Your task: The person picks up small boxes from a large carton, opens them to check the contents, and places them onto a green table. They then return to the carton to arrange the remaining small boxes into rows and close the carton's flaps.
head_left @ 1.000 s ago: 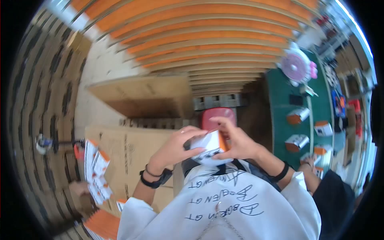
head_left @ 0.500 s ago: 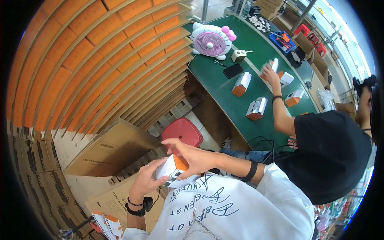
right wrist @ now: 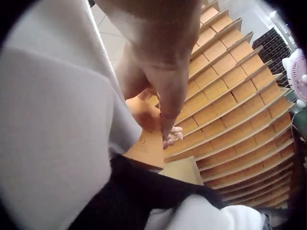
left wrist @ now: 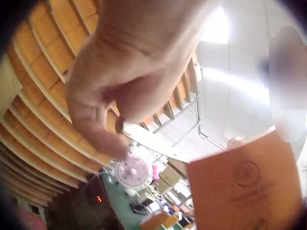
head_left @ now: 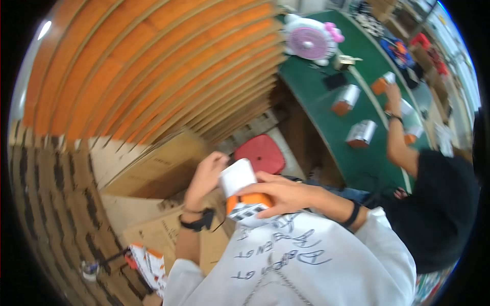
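Note:
An orange and white box [head_left: 250,204] is held in front of the shirt, its white end panel [head_left: 238,176] standing up. My right hand [head_left: 286,195] grips the box from the right, thumb on the near side and fingers over the top. In the right wrist view, that hand [right wrist: 160,76] partly hides the box's orange face [right wrist: 147,147]. My left hand [head_left: 205,176] is at the left of the white panel, fingers loosely bent. The left wrist view has the left hand [left wrist: 129,72] beside the orange box [left wrist: 242,184], thumb tip near the white flap; contact there is unclear.
Stacked orange boxes between cardboard layers [head_left: 168,66] rise ahead. A red stool [head_left: 260,154] is beyond my hands. On the green table [head_left: 319,120] are a fan [head_left: 309,43], a phone [head_left: 335,81] and several boxes; a person in black [head_left: 439,209] reaches over it.
The view first swung toward the table, then partly back. My left hand has come off the box's side to its far left corner; the white panel now stands up and the box is turned.

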Available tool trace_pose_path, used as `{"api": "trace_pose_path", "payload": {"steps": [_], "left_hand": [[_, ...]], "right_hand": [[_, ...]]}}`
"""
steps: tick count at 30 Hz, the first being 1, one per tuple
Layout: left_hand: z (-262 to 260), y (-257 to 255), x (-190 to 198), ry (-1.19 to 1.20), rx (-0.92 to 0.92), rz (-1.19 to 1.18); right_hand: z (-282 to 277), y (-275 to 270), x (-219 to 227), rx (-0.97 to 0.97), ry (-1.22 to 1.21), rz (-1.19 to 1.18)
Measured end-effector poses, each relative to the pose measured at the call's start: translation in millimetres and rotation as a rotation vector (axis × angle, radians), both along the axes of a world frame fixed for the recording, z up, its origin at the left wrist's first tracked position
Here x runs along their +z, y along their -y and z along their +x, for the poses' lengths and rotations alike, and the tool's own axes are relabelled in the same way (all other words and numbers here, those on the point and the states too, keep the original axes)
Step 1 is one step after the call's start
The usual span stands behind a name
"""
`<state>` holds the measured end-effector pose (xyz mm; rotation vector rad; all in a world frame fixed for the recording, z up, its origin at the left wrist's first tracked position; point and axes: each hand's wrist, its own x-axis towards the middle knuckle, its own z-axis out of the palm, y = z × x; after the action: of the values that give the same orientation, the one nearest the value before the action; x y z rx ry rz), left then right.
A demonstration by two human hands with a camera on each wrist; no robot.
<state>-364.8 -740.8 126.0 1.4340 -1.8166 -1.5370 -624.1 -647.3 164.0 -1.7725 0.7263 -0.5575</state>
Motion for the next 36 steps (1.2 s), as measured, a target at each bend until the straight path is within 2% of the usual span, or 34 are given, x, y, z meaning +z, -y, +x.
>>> {"api": "trace_pose_path", "payload": {"steps": [1, 2, 3, 4, 5, 8, 10, 11, 12, 13, 15, 16, 17, 18, 19, 20, 21, 22, 23, 24, 26, 27, 28, 29, 31, 32, 33, 34, 35, 36], "left_hand": [[-11, -3, 1, 0.111, 0.123, 0.079], [-19, -10, 4, 0.118, 0.194, 0.062], [-28, -13, 11, 0.119, 0.244, 0.048], [-31, -25, 19, 0.011, 0.321, -0.001], [-30, -39, 27, 0.000, 0.297, -0.002], [-34, -67, 37, -0.019, 0.122, -0.015], [-54, -67, 34, -0.030, 0.140, 0.013], [-53, -53, 15, -0.083, 0.184, 0.128], [-54, -37, -15, -0.144, 0.236, 0.096], [-56, -23, -43, -0.194, 0.296, 0.064], [-78, 3, -60, -0.257, 0.337, 0.292], [-88, 9, -67, -0.294, 0.325, 0.295], [-96, 13, -71, -0.342, 0.318, 0.288], [-92, 12, -70, -0.334, 0.230, 0.262], [-87, 7, -61, -0.365, 0.233, 0.258], [-72, 2, -46, -0.374, 0.237, 0.235], [-56, -8, -37, -0.377, 0.243, 0.224], [-34, -18, -39, -0.391, 0.312, 0.199], [-6, -30, -42, -0.402, 0.382, 0.181], [23, -45, -52, -0.397, 0.496, 0.179], [88, -97, -80, -0.364, 0.727, 0.167], [118, -131, -93, -0.333, 0.891, 0.178], [144, -168, -110, -0.355, 1.008, 0.152], [171, -210, -123, -0.355, 1.160, 0.100], [214, -282, -130, -0.154, 1.471, 0.089], [226, -314, -134, -0.034, 1.607, 0.068], [237, -346, -126, 0.182, 1.748, 0.042], [243, -377, -120, 0.386, 1.846, 0.054], [250, -414, -128, 0.405, 1.955, 0.066], [259, -450, -145, 0.522, 2.081, -0.011]], "right_hand": [[-1, 4, 1, 0.036, -0.005, 0.012], [-2, 11, 10, 0.067, 0.007, 0.002], [-8, 16, 22, 0.056, -0.090, 0.158], [-14, 17, 30, 0.025, -0.194, 0.315], [-17, 14, 21, -0.055, -0.093, 0.111], [-23, 13, 20, -0.238, -0.167, 0.087], [-23, 13, 16, -0.337, -0.225, 0.063], [-26, 14, 8, -0.373, -0.249, 0.029], [-32, 13, -15, -0.502, -0.164, -0.067], [-43, 17, -19, -0.622, -0.183, -0.075], [-69, 24, -44, -0.846, -0.202, -0.092], [-84, 26, -65, -0.951, -0.202, -0.104], [-102, 31, -85, -1.054, -0.210, -0.130], [-118, 33, -98, -1.236, -0.216, -0.161], [-139, 33, -118, -1.433, -0.315, -0.174], [-159, 33, -137, -1.573, -0.430, -0.310], [-185, 31, -162, -1.640, -0.435, -0.393], [-206, 24, -186, -1.681, -0.500, -0.353], [-222, 16, -208, -1.643, -0.585, -0.307], [-235, 3, -232, -1.630, -0.740, -0.391], [-232, -5, -229, -1.698, -0.767, -0.323], [-232, -6, -228, -1.667, -1.005, -0.262], [-236, -5, -212, -1.520, -1.120, -0.078], [-247, -1, -258, -1.499, -1.335, -0.258], [-211, 27, -235, -1.109, -1.416, -0.088], [-194, 38, -239, -1.102, -1.263, -0.609], [-135, 54, -207, -1.006, -1.090, -0.630], [-102, 72, -206, -0.783, -0.862, -0.511], [-68, 92, -207, -0.576, -0.671, -0.384], [-8, 104, -196, -0.367, -0.569, -0.292]]}}
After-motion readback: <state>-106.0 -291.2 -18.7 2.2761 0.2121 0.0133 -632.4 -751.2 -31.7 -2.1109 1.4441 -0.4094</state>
